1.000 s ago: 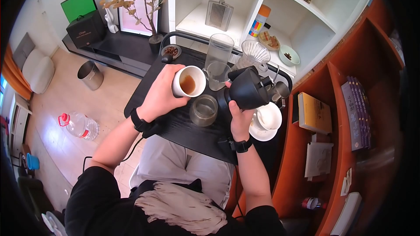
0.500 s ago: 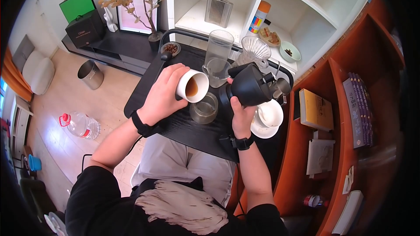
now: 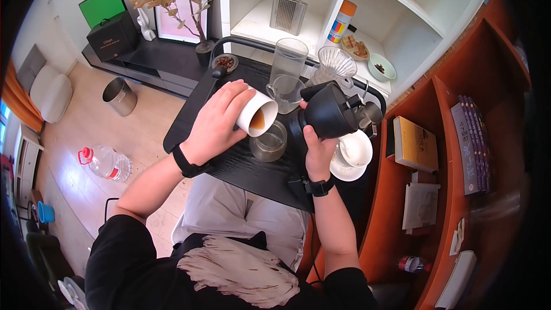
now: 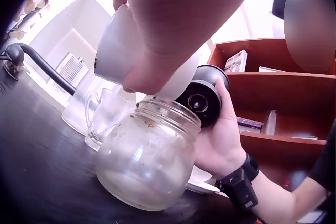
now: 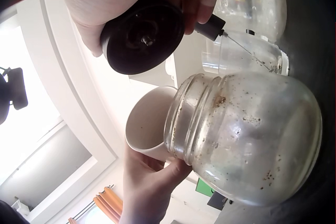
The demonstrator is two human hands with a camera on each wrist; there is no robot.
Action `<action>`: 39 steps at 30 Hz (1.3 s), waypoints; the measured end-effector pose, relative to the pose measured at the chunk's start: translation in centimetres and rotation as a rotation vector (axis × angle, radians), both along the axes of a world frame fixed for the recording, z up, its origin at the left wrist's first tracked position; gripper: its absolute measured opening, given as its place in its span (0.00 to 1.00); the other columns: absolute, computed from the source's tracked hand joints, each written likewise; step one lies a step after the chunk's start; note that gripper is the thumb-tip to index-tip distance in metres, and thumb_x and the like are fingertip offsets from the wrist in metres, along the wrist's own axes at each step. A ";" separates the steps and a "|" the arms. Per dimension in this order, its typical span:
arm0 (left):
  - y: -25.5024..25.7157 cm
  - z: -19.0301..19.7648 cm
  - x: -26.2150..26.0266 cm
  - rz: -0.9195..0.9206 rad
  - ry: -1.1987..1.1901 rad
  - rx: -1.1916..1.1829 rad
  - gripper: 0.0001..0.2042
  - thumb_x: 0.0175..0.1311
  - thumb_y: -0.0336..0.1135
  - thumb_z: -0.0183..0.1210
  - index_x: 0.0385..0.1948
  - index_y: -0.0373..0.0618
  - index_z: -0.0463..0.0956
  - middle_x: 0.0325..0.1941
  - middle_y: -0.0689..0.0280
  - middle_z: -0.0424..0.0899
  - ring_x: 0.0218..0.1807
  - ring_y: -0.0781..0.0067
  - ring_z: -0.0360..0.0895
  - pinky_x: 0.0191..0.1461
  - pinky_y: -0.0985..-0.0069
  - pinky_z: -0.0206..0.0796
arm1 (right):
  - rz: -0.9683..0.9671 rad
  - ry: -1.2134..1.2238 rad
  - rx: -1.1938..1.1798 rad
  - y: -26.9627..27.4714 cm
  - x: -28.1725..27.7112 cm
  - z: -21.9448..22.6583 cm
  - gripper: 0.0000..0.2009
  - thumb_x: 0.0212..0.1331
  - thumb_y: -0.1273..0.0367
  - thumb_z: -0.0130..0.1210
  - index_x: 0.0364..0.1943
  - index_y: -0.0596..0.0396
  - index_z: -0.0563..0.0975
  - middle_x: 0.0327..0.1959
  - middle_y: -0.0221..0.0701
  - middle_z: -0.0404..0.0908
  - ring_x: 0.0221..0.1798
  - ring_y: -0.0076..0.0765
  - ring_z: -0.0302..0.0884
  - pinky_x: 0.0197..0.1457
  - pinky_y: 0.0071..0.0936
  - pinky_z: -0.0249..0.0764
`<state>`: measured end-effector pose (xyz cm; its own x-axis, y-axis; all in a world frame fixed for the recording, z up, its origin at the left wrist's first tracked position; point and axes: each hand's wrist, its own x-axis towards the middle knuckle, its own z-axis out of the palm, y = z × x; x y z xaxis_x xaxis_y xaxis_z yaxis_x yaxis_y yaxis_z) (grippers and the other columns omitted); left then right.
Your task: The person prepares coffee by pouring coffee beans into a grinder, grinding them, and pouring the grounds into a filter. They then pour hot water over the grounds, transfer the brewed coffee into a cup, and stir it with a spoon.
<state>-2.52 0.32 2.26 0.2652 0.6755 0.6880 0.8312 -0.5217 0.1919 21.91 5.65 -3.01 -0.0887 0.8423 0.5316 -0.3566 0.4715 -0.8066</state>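
Note:
My left hand [image 3: 217,120] grips a white cup [image 3: 245,116] holding brown contents and tilts it to the right, its mouth above a clear glass jar [image 3: 267,142]. In the left wrist view, the cup overlaps the threaded neck of the jar [image 4: 147,155]. Brown specks cling to the jar's glass in the right wrist view. Beside the jar, my right hand [image 3: 317,158] holds the black upper part of a hand coffee grinder [image 3: 331,116]. A small metal shaft shows in the middle of the grinder's underside [image 5: 142,37] in the right wrist view.
On the black tray table [image 3: 229,169] stand a tall glass [image 3: 288,57], a glass mug [image 3: 285,95], a ribbed dripper [image 3: 336,64] and a dish of beans [image 3: 227,62]. A white cup on a saucer [image 3: 348,172] is at the right, beside a wooden bookshelf [image 3: 383,172].
My left hand has moved slightly right and tipped the white cup further over the jar; its brown contents have shifted toward the lower rim. The right hand keeps the grinder nearly still.

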 end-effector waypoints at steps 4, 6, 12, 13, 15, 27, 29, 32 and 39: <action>0.1 -0.1 -0.1 0.021 0.071 0.053 0.39 0.43 0.29 0.79 0.64 0.43 0.73 0.66 0.53 0.76 0.71 0.47 0.75 0.75 0.53 0.69 | 0.006 0.002 -0.013 -0.1 0.0 0.0 0.30 0.65 0.65 0.71 0.67 0.63 0.73 0.63 0.44 0.84 0.68 0.38 0.80 0.75 0.37 0.70; 0.1 -0.2 -0.1 0.027 0.092 0.071 0.39 0.43 0.30 0.79 0.64 0.43 0.73 0.66 0.53 0.76 0.72 0.47 0.74 0.76 0.51 0.68 | 0.009 0.003 -0.005 0.0 0.0 -0.1 0.30 0.64 0.66 0.71 0.67 0.63 0.73 0.63 0.44 0.84 0.68 0.38 0.80 0.75 0.37 0.70; 0.1 -0.5 -0.3 0.045 0.151 0.118 0.40 0.44 0.32 0.78 0.66 0.44 0.73 0.68 0.54 0.76 0.73 0.48 0.73 0.79 0.50 0.65 | 0.014 -0.003 -0.005 0.0 0.0 0.0 0.30 0.64 0.67 0.71 0.67 0.63 0.73 0.64 0.44 0.83 0.67 0.37 0.80 0.75 0.36 0.70; 0.0 -0.3 -0.2 0.039 0.153 0.112 0.38 0.46 0.31 0.76 0.66 0.44 0.73 0.68 0.54 0.76 0.74 0.49 0.72 0.80 0.51 0.64 | 0.014 -0.003 -0.006 -0.1 0.0 0.1 0.30 0.64 0.67 0.71 0.67 0.63 0.73 0.64 0.44 0.83 0.67 0.37 0.80 0.75 0.36 0.70; -0.1 -0.1 -0.2 0.032 0.155 0.104 0.36 0.48 0.30 0.74 0.66 0.44 0.74 0.68 0.55 0.76 0.75 0.49 0.71 0.82 0.52 0.62 | -0.018 -0.089 0.006 -0.2 0.0 0.2 0.34 0.66 0.58 0.68 0.71 0.61 0.70 0.64 0.43 0.83 0.69 0.39 0.78 0.76 0.38 0.67; 0.3 0.0 -0.3 0.026 0.350 0.227 0.34 0.48 0.28 0.72 0.64 0.48 0.78 0.69 0.57 0.78 0.75 0.53 0.74 0.80 0.52 0.64 | 0.006 -0.005 -0.022 0.0 0.1 0.0 0.32 0.63 0.65 0.72 0.68 0.63 0.72 0.64 0.43 0.82 0.68 0.38 0.80 0.75 0.37 0.70; 0.3 0.3 -0.4 0.005 0.430 0.243 0.29 0.55 0.29 0.68 0.64 0.50 0.79 0.69 0.59 0.79 0.75 0.57 0.74 0.80 0.53 0.64 | 0.003 -0.011 -0.018 0.0 0.1 0.0 0.32 0.64 0.66 0.72 0.68 0.63 0.72 0.64 0.43 0.82 0.68 0.38 0.80 0.75 0.37 0.70; 0.4 0.5 -0.3 -0.013 0.531 0.302 0.26 0.60 0.30 0.64 0.64 0.52 0.79 0.69 0.62 0.79 0.75 0.59 0.75 0.81 0.55 0.63 | 0.003 -0.003 -0.014 0.0 0.1 0.0 0.31 0.64 0.66 0.71 0.68 0.63 0.72 0.64 0.43 0.82 0.68 0.38 0.79 0.75 0.36 0.70; 1.8 0.3 -0.5 -0.103 0.651 0.520 0.23 0.68 0.32 0.62 0.65 0.60 0.76 0.70 0.69 0.78 0.75 0.68 0.74 0.81 0.61 0.63 | -0.003 0.018 -0.022 -0.1 0.1 0.1 0.30 0.66 0.68 0.69 0.69 0.63 0.72 0.64 0.42 0.83 0.69 0.36 0.78 0.76 0.35 0.68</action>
<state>-2.98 2.11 2.53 0.7602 0.2656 0.5929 0.6360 -0.4903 -0.5959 22.03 5.58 -2.90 -0.0771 0.8542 0.5142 -0.3695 0.4546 -0.8105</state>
